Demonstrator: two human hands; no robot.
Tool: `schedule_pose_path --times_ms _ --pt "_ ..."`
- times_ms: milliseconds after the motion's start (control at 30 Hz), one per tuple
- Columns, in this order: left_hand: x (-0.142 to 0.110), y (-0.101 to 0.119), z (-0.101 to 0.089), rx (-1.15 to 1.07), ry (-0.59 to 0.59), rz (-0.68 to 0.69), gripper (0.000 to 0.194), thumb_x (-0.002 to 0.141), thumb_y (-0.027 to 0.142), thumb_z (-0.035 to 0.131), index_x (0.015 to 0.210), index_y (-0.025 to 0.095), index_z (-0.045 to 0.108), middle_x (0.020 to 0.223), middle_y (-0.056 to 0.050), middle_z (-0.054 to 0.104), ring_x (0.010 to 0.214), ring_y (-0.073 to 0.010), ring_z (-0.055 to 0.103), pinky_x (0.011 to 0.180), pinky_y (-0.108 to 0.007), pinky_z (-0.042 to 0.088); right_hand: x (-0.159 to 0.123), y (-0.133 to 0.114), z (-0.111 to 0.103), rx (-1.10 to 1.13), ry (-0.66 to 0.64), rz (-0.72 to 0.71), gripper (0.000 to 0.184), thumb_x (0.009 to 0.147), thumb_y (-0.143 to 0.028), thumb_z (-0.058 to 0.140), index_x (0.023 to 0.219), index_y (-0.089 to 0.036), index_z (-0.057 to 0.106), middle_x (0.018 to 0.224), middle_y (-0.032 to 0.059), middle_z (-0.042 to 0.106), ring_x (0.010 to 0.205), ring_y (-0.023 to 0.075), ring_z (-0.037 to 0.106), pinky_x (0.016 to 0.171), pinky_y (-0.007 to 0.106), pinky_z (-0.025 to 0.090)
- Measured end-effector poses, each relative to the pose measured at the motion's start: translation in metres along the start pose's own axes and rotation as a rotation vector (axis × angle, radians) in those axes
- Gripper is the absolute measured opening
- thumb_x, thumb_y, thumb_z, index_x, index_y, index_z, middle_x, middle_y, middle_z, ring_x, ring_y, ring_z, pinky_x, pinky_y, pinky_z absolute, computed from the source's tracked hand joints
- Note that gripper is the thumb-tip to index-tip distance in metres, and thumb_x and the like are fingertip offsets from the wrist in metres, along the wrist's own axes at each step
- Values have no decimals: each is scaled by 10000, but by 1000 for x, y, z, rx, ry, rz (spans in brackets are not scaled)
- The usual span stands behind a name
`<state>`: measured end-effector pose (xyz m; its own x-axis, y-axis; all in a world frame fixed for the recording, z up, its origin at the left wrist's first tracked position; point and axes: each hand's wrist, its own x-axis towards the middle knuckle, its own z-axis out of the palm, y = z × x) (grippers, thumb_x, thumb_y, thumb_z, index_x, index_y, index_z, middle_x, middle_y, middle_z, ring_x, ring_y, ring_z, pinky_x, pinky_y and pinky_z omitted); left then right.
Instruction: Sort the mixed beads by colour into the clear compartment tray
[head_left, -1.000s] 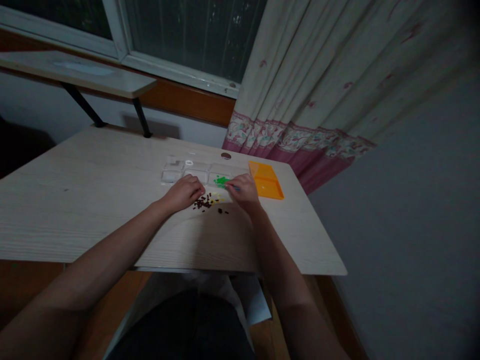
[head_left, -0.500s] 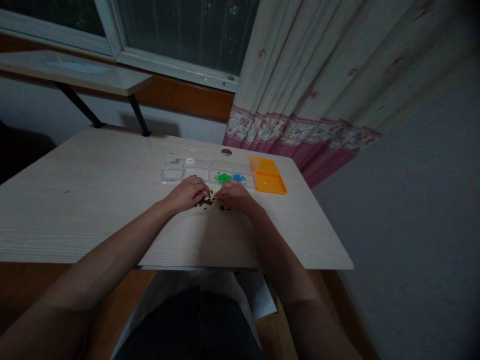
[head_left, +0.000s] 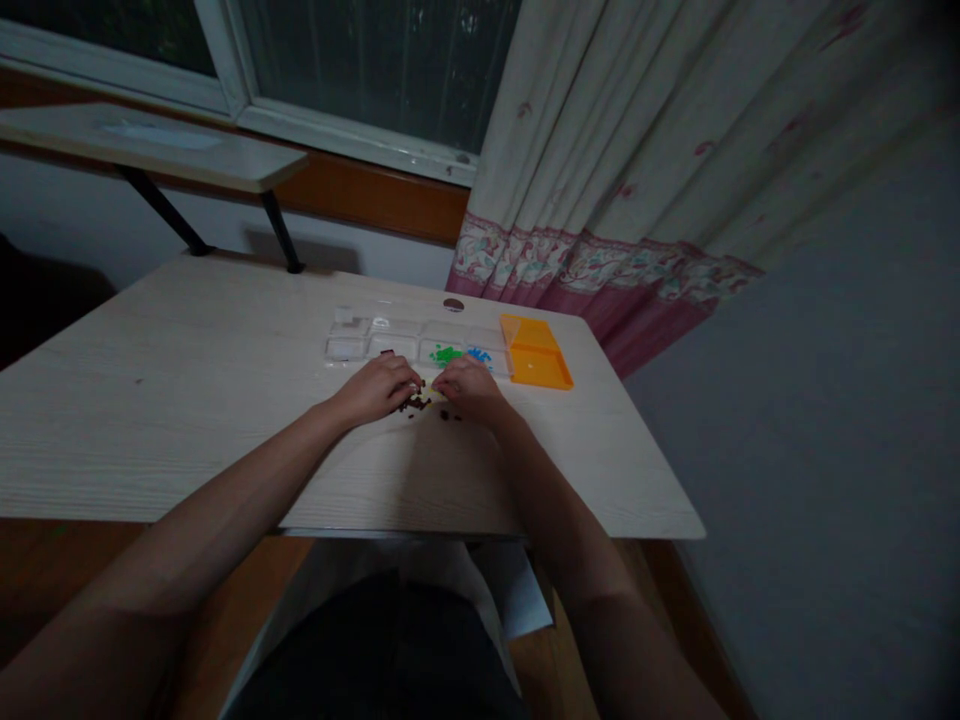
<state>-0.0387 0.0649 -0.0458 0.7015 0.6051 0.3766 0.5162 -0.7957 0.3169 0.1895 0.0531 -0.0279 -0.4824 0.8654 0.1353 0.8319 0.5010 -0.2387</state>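
Observation:
My left hand (head_left: 382, 388) rests on the table with its fingers curled together at the left edge of a small pile of dark brown pieces (head_left: 416, 403). Opposite it, my right hand (head_left: 469, 390) has thumb and fingers pinched close over the pile's right side. A little yellow shows between the hands. Whatever is in either pinch is too small to make out. Just behind them lies a clear plastic tray (head_left: 394, 345) with compartments. Green pieces (head_left: 447, 355) sit in one compartment, and blue pieces (head_left: 478, 355) in the one to its right.
An open orange plastic case (head_left: 541, 368) lies right of the tray. A round brown disc (head_left: 453, 304) is near the table's back edge. On the left, a raised shelf (head_left: 187, 150) stands on black legs. A patterned curtain (head_left: 600, 230) hangs behind the table's right end.
My right hand has moved from the green pieces down and left to the pile, uncovering the blue pieces. My left hand has shifted slightly right, over the pile's edge. The view has moved slightly.

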Motion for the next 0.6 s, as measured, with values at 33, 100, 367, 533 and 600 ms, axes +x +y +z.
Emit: schedule_pose_path --times_ms 33,100,367,533,600 --pt "0 0 0 -3 -4 2 254 967 299 483 1054 194 697 939 -76 655 964 -218 599 989 -401 407 0 -1 -1 3 -5 12 171 908 -235 620 963 -210 780 1021 63 718 1024 204 567 944 339 364" --pt "0 1 1 -12 -9 8 259 969 305 483 1065 196 697 936 -75 653 960 -214 603 994 -400 403 -2 -3 -3 -7 -19 32 163 904 -260 634 968 -212 776 1040 59 714 1051 217 555 950 357 352" --pt "0 1 0 -21 -2 11 256 963 290 486 1066 190 698 946 -82 655 958 -216 597 974 -396 414 -3 -6 -3 -23 -8 34 149 898 -233 627 918 -210 773 1015 65 708 1064 233 534 939 379 333" --pt "0 3 1 -18 -8 2 255 960 298 489 1075 202 695 957 -81 654 969 -224 591 961 -400 422 -2 -2 -3 3 24 39 139 896 -258 639 910 -234 775 1015 59 715 1046 231 536 937 380 332" --pt "0 3 1 -16 -11 -5 253 959 294 491 1077 203 696 961 -80 656 970 -223 591 965 -399 420 -4 -4 -6 -22 7 53 135 890 -266 647 913 -238 777 1024 64 713 1055 243 533 929 391 327"
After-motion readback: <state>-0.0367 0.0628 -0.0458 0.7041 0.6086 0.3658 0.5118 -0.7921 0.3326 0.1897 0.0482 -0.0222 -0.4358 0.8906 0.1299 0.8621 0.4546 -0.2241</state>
